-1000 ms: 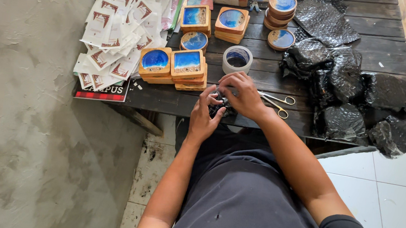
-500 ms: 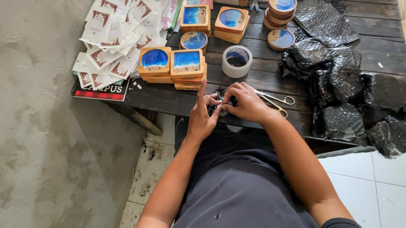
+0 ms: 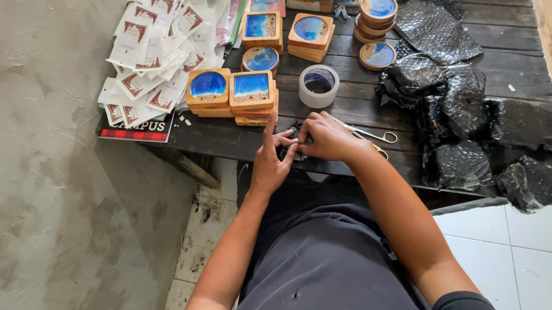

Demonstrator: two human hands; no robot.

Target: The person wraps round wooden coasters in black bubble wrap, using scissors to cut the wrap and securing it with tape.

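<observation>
Raised now, left hand and right hand pinch small black bundle between them.

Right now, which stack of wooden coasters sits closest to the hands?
The square-topped stack at the table's near edge, just beyond the left hand; the others lie farther back.

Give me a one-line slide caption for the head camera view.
Both hands, left hand and right hand, work a small black wrapped item at the edge of the dark wooden table, beside scissors and tape roll.
</observation>
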